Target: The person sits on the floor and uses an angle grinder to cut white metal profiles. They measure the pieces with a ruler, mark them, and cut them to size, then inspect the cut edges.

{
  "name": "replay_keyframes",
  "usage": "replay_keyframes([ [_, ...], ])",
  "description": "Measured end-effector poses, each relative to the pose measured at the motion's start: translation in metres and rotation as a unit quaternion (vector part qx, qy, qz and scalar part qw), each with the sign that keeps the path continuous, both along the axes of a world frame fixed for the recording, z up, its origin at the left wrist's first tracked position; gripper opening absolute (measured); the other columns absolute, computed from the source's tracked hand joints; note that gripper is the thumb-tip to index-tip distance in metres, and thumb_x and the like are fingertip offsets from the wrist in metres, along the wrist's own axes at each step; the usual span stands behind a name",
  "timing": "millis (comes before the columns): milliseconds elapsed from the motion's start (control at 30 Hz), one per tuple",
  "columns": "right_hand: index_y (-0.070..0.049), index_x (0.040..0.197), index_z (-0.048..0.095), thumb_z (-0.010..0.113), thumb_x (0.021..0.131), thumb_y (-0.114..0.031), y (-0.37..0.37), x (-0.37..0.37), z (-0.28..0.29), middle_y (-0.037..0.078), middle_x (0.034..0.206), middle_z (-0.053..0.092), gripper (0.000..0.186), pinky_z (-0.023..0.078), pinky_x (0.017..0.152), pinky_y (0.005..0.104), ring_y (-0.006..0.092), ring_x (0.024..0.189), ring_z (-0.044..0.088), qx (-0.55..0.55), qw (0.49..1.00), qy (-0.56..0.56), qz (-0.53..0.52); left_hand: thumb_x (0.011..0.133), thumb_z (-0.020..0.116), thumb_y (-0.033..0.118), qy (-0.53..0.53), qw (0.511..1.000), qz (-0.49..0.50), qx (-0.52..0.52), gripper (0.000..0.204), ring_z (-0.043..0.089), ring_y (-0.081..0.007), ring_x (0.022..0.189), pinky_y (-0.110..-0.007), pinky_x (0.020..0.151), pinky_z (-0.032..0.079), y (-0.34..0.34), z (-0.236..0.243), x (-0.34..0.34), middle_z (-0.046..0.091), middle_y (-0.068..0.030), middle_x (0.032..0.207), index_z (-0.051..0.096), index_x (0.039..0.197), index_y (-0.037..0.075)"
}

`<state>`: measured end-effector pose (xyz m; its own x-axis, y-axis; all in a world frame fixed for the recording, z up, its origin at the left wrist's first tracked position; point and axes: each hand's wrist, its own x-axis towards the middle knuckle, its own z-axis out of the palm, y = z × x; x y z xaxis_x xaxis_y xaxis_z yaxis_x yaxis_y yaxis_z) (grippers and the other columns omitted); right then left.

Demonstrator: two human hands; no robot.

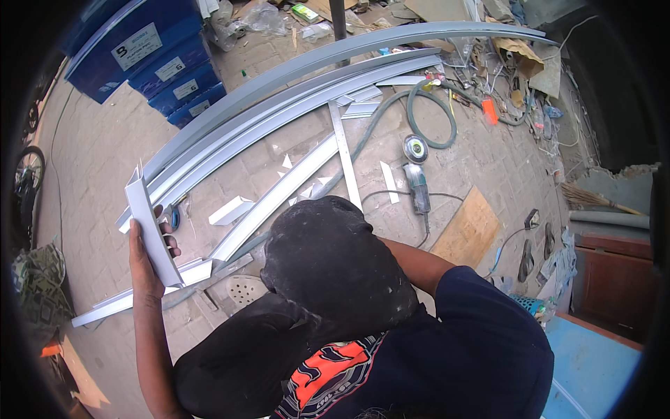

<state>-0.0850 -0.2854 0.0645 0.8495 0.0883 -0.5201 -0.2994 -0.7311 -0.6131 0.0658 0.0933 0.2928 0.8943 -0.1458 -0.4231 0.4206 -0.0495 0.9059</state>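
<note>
Paved ground (98, 160), daylit, serves as the work surface; scrap and debris along the far side.

Short pale channel profile (149, 227): raised at the left of the view, standing nearly upright, slightly tilted. Left grip (149, 257) clamped on it, thumb on the near side, fingers wrapped round the other edge. Right grip hidden behind the dark-clothed knee (324, 251); cannot tell whether apart or together.

Step in hand (judged): holding up one short piece, perhaps to check or position it. Next move probably calls for a steady hold, care at the cut edges, and the right grip brought round if both are needed.

Outward from the piece: long profiles (300, 105) lie side by side beyond it, bending across the view with the lens. Small offcuts (232, 210) scattered nearer. Flat pale bar (345, 157) crosses the end of another length. Angle grinder (418, 188) rests on the paving, untouched, disc end away from the person; hose (453, 129) looped just beyond. Wooden board (469, 227) lies to its right. Far left: stacked blue boxes (150, 87). Right edge: broom (600, 199).
</note>
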Motion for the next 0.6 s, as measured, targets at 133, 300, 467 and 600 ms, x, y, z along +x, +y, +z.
replay_keyframes([
  [133, -0.004, 0.116, 0.076, 0.064, 0.102, -0.026, -0.035, -0.065, 0.002, 0.021, 0.119, 0.075, 0.028, 0.054, 0.102, 0.0494, 0.0394, 0.118, 0.069, 0.006, 0.985, -0.094, -0.142, 0.111, 0.046, 0.067, 0.053, 0.998, 0.025, -0.023, 0.081, 0.061, -0.0128, 0.074, -0.028, 0.063, 0.055, 0.007, -0.022, 0.006, 0.062, -0.0046, 0.096, 0.053, 0.153, -0.002],
  [300, -0.001, 0.128, 0.072, 0.069, 0.103, -0.025, -0.111, -0.104, -0.045, 0.021, 0.126, 0.075, 0.035, 0.054, 0.104, 0.0461, 0.0371, 0.12, 0.071, -0.098, 0.899, -0.189, -0.381, 0.109, 0.049, 0.065, 0.071, 0.997, 0.002, -0.003, 0.081, 0.06, -0.0122, 0.073, -0.027, 0.061, 0.053, 0.009, -0.026, 0.011, 0.061, -0.0032, 0.096, 0.051, 0.154, -0.003],
  [467, 0.001, 0.14, 0.064, 0.075, 0.103, -0.037, -0.101, -0.008, -0.077, 0.02, 0.113, 0.078, 0.054, 0.057, 0.096, 0.0415, 0.0275, 0.105, 0.075, 0.061, 0.893, -0.006, -0.446, 0.106, 0.052, 0.068, 0.043, 0.995, -0.071, 0.047, 0.078, 0.063, -0.0146, 0.069, -0.03, 0.06, 0.054, -0.015, -0.01, 0.004, 0.065, -0.0057, 0.091, 0.061, 0.145, 0.001],
  [600, 0.002, 0.13, 0.071, 0.068, 0.104, -0.038, -0.084, -0.003, -0.032, 0.013, 0.1, 0.075, 0.047, 0.057, 0.084, 0.0432, 0.0266, 0.092, 0.071, 0.204, 0.874, 0.018, -0.44, 0.107, 0.049, 0.069, 0.039, 0.99, -0.132, 0.005, 0.081, 0.065, -0.016, 0.079, -0.033, 0.074, 0.057, -0.024, 0.005, -0.006, 0.065, -0.0076, 0.094, 0.057, 0.149, 0.001],
])
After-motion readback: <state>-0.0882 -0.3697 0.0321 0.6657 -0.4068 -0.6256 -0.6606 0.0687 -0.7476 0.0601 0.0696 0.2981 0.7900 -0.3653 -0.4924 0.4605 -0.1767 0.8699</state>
